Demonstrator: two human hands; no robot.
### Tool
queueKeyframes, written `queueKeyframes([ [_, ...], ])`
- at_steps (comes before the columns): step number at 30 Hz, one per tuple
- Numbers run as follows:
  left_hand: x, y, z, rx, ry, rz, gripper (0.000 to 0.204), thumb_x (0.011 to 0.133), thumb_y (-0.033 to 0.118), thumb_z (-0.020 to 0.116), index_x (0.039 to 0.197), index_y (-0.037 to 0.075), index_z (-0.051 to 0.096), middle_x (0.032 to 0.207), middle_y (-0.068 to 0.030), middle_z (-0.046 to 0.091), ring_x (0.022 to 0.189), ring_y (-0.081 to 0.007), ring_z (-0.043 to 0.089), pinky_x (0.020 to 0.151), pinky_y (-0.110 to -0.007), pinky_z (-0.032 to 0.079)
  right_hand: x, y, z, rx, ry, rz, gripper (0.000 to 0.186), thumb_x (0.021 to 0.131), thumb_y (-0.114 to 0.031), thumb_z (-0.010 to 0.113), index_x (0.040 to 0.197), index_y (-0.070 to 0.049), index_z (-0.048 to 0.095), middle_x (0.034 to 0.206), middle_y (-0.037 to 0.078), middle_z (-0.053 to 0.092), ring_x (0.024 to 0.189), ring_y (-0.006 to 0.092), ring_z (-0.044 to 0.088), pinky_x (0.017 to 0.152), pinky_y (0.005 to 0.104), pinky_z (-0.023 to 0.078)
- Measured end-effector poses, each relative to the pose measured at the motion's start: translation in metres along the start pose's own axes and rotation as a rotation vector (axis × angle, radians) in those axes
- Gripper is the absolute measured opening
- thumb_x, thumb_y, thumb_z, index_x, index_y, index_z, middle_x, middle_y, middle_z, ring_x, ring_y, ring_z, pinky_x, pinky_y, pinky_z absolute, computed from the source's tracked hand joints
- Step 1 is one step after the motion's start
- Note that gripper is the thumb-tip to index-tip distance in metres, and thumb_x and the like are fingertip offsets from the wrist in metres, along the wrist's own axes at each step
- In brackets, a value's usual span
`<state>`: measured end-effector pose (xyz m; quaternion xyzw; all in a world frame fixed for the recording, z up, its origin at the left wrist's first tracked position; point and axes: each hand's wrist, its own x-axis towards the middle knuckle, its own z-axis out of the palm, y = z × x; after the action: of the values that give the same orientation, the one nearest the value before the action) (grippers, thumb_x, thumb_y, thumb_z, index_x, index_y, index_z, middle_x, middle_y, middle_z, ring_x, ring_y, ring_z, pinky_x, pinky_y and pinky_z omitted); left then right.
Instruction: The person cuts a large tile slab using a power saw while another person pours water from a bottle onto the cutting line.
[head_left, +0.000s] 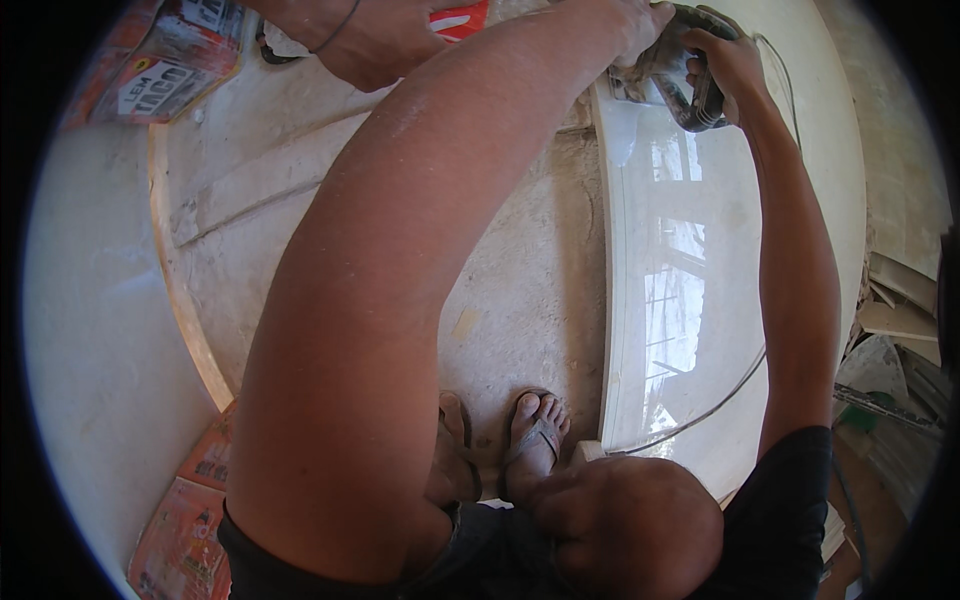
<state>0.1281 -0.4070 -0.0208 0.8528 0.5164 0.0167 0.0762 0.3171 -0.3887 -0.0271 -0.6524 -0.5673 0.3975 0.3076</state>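
My right hand (pixel 725 70) grips the black looped handle of a dusty power tool (pixel 672 75) at the top right, over a glossy white tile (pixel 640 180) with window reflections. My left hand (pixel 640 30) is curled on the front of the same tool, its fingertips partly hidden, my forearm crossing the middle of the view from lower left. The tool's underside and whatever it touches are mostly hidden. A thin cable (pixel 700 410) runs over the tile.
Another person's hand (pixel 375 55) with a wristband is beside a red-and-white object (pixel 455 20). Red boxes (pixel 185 60) (pixel 175 530) lie at left beside a wooden strip (pixel 170 280). My sandaled feet (pixel 535 425) stand on dusty concrete (pixel 510 310). Broken tile pieces (pixel 895 320) lie at right.
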Motion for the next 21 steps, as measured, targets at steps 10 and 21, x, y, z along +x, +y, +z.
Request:
queueKeyframes([
  [10, -0.003, 0.002, -0.002, 0.032, -0.033, 0.013, 0.074, 0.086, 0.014, 0.067, 0.153, 0.003, 0.038, 0.149, -0.0229, 0.047, 0.13, -0.0357, 0.058, 0.107, -0.041, 0.051, -0.006, 0.0, -0.001, -0.003, -0.006, 0.006, 0.03, 0.087, -0.015, 0.072, 0.115, -0.004, 0.067, 0.079, 0.003, 0.061, 0.062, 0.0121, 0.058, 0.061, 0.0316, 0.054],
  [21, -0.006, 0.005, 0.003, 0.029, 0.002, 0.043, 0.073, 0.088, 0.014, 0.065, 0.154, 0.003, 0.037, 0.149, -0.0231, 0.047, 0.131, -0.0349, 0.058, 0.108, -0.041, 0.05, -0.012, 0.001, -0.003, 0.045, -0.034, 0.0, 0.027, 0.088, -0.013, 0.071, 0.113, -0.004, 0.067, 0.077, 0.003, 0.061, 0.06, 0.011, 0.057, 0.058, 0.0306, 0.053],
])
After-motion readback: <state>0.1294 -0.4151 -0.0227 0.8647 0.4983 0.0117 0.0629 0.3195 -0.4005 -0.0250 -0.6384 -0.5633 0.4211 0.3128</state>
